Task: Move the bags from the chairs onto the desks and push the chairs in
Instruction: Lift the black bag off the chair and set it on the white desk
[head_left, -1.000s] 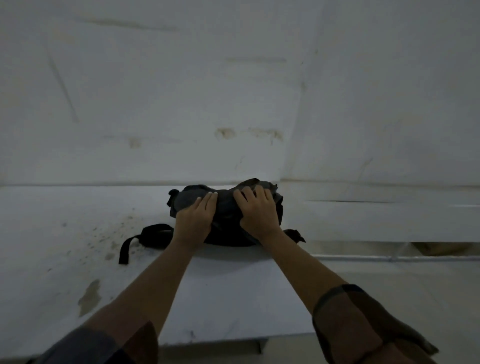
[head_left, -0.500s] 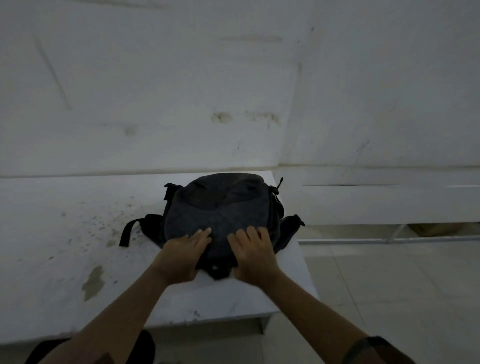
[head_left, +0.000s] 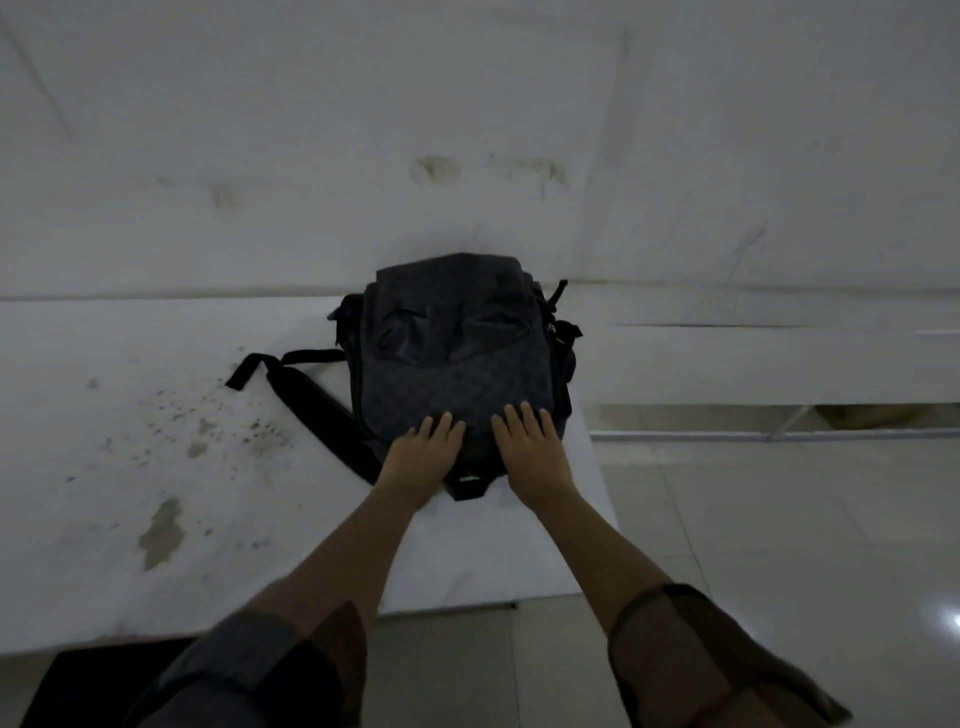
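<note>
Since the backpack (head_left: 457, 358) is laid flat on the white worktop (head_left: 130, 467), its long axis is seen to run from six o'clock to twelve o'clock, straight away from the person, with its far end close against the wall (head_left: 311, 156) and its near end turned toward the body. Both hands are placed on that near end: the left hand (head_left: 423, 460) is rested at about seven o'clock of the bag's middle and the right hand (head_left: 530, 452) at about five o'clock, each with fingers laid nearly straight and flat on the fabric, so that nothing is gripped by either. A small carry loop (head_left: 467, 486) is seen between the two wrists, at six o'clock of the bag. One shoulder strap (head_left: 317, 405) is trailed out toward nine o'clock across the stained part of the worktop. The bag is set near the worktop's right-hand edge, at three o'clock, beyond which the tiled floor (head_left: 779, 545) is seen. Neither hand is judged nearer than the other, since both are already touching. The placing of this bag is judged to be finished or almost so. A dark shape (head_left: 93, 675) is visible at the bottom left, at about seven o'clock, below the worktop's near edge; whether it is the chair cannot be told.
</note>
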